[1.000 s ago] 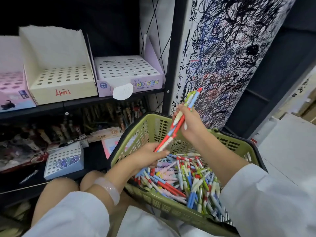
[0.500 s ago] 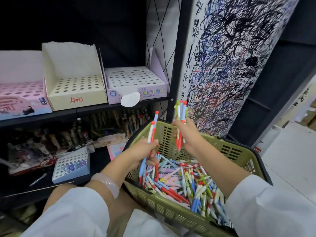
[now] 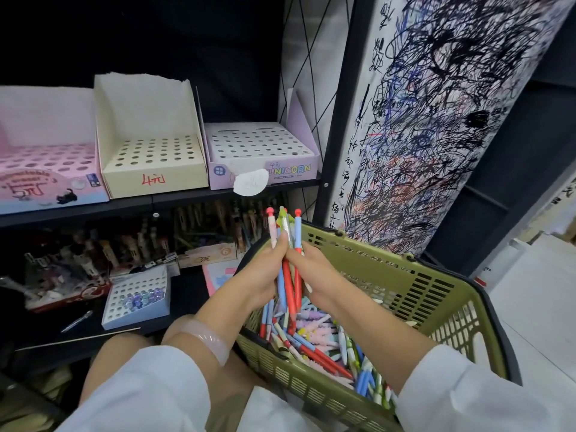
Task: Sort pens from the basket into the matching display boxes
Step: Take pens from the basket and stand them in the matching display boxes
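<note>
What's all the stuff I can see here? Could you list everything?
Held pens: small bunch, red, blue, pink, green; upright between both hands, above the basket.
Loose pens: many, mixed colours; in the basket.
Basket: one, olive green; lower right.
Display boxes: three on the upper shelf, pink, cream, lilac; all show bare holes.
Small holed box: one, white-blue; lower shelf.
Scribbled panel: one, white; right.
Bracelet: one, pale pink; left wrist.
Left hand: grip on the bunch.
Right hand: grip on the bunch.
</note>
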Motion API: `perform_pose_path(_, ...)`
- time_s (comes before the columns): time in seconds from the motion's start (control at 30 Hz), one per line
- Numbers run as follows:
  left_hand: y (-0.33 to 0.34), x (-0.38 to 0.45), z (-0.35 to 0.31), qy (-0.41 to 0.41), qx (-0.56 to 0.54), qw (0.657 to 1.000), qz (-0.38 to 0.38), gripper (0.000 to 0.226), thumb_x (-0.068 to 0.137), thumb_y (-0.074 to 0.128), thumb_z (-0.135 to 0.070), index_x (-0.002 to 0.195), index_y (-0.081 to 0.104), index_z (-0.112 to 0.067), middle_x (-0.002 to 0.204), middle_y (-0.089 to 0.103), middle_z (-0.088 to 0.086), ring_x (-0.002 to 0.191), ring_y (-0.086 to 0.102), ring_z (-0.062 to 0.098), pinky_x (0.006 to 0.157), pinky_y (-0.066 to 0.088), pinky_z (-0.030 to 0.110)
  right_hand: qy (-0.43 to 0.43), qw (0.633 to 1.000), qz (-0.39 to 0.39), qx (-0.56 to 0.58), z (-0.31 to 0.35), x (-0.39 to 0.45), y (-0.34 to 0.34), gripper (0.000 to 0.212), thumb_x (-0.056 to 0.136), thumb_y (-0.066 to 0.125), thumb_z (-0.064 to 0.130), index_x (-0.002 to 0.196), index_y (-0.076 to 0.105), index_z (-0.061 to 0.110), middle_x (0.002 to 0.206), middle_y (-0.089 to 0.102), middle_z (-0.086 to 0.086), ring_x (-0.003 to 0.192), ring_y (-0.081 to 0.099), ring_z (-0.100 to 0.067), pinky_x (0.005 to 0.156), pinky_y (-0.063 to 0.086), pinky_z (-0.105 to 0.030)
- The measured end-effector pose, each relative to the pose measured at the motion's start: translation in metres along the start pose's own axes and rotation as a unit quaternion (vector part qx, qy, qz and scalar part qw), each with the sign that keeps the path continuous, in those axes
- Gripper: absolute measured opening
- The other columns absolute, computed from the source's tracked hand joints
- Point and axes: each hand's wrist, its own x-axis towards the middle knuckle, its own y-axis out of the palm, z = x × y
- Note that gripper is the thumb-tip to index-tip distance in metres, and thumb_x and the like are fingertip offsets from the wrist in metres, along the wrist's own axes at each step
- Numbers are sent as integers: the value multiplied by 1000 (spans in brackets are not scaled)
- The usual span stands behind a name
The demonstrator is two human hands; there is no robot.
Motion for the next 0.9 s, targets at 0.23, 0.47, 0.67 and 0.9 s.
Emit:
perform_pose_path(0.23,9,8,-21,9,6,989,-151,70,88,21,-68,130,45,-17,118,60,13,107,60,26,98,45,44,1,996,22,89,7,8,16,28,98,46,20,123,55,10,111,67,-9,100,65,-19,89,53,-31)
perform_pose_path(0.47,6,3,-33,14,-67,990,-123,60,94,31,-57,121,53,-9,116,60,19,104,61,26,94,47,39,-32,997,5,67,14,23,25,26,96,49,13,121,56,8,113,68,-11,104,65,-21,95,50,-39)
perform_pose_path(0.67,3,-12,-43,64,-162,983,-51,33,98,38,-40,83,55,-16,58,61,-2,65,63,2,63,49,15,-109,990,-60,-74,33,37,51,19,96,48,32,104,58,18,96,67,-11,93,66,-24,84,53,-35)
perform_pose_path(0.9,-43,-40,-91,149,-50,986,-60,35,97,34,-42,107,60,-21,96,70,2,86,68,5,70,53,20,-261,846,-104,-452,70,49,100,39,100,28,35,118,54,12,116,53,-7,113,45,-26,98,33,-43)
